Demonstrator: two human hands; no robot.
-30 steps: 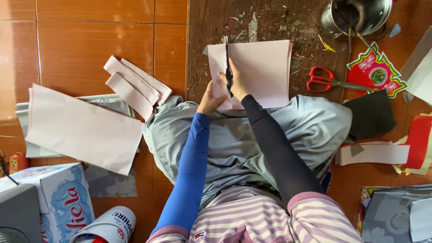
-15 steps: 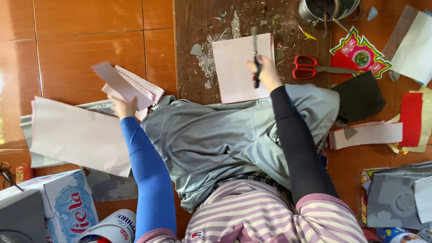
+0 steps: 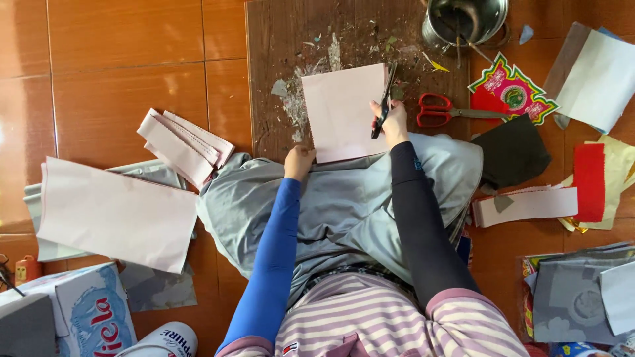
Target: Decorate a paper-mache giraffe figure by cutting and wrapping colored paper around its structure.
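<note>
the right hand [image 3: 395,121] is gripping dark scissors [image 3: 384,100] along the pink sheet's [image 3: 342,111] edge; the left hand [image 3: 299,161] is pinning its near corner, best kept flat, clear of the blades.

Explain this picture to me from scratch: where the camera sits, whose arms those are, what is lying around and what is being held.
There is no machine here. The camera is worn on a person's head and looks straight down, so you see their own arms and lap from above.

The left hand, in a blue sleeve, rests on the lower corner of a pale pink sheet of paper lying on a scuffed brown board. The right hand, in a black sleeve, holds dark scissors at the sheet's right edge.

Around them on the tiled floor: red-handled scissors, a metal pot, a stack of cut paper strips, a large pale sheet, and more coloured papers at the right.
</note>
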